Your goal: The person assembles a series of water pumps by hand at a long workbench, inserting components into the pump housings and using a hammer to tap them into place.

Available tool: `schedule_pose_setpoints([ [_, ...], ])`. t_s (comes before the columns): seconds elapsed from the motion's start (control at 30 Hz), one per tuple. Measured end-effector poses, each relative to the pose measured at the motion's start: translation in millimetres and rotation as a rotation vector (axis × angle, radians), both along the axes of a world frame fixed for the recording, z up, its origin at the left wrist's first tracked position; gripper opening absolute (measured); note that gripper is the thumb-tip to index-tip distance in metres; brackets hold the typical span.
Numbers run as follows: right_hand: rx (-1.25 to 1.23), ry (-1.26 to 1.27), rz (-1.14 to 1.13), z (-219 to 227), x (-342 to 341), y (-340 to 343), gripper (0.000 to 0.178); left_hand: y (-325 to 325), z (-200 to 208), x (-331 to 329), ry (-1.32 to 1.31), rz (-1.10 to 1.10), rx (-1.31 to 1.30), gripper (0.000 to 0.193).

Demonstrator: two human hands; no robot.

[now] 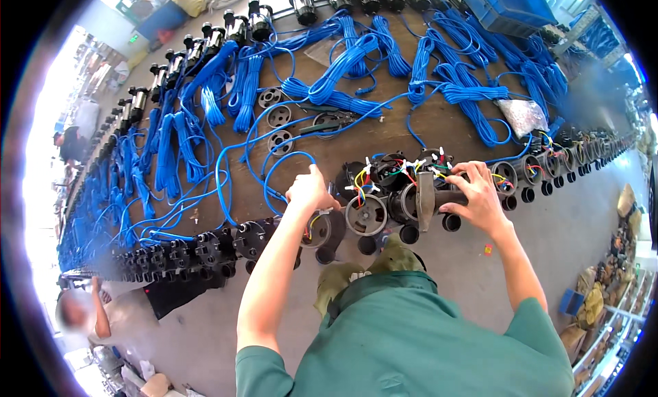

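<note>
My left hand (pixel 310 193) is curled above a round housing (pixel 317 231) with coloured wires, close to a looped blue cable (pixel 266 184). What lies inside its fingers is hidden. My right hand (pixel 480 202) curls around the dark shaft of a hammer-like tool (pixel 425 202), whose grey metal head stands across the row of housings. Between my hands sit an open grey-rimmed housing (pixel 366 217) and black covers (pixel 389 169) with red, yellow, green and blue wires ending in white connectors.
Bundled blue cables (pixel 346 68) cover much of the brown table (pixel 384 130), with shiny motors (pixel 260 21) along its far edge. Loose metal rings (pixel 279 116), a bag of small parts (pixel 522 116) and a blue crate (pixel 510 10) lie there. Another person (pixel 127 315) is at the left.
</note>
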State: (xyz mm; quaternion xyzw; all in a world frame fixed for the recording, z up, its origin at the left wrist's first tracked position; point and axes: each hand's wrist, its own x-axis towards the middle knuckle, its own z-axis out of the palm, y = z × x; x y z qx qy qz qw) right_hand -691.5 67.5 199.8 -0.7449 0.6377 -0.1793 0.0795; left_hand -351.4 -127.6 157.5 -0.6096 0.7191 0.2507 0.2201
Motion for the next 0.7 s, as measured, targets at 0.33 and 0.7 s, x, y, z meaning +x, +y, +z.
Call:
schedule_pose_setpoints([
  [0.33, 0.745, -0.978, -0.052, -28.6, 145.8, -176.6, 0.079, 6.6, 20.9, 83.5, 1.498, 0.576, 0.365, 0.082],
  [0.7, 1.244, -1.184, -0.047, -48.4, 185.3, -224.9, 0.029, 58.7, 16.4, 115.5, 1.652, 0.961, 0.163, 0.049],
])
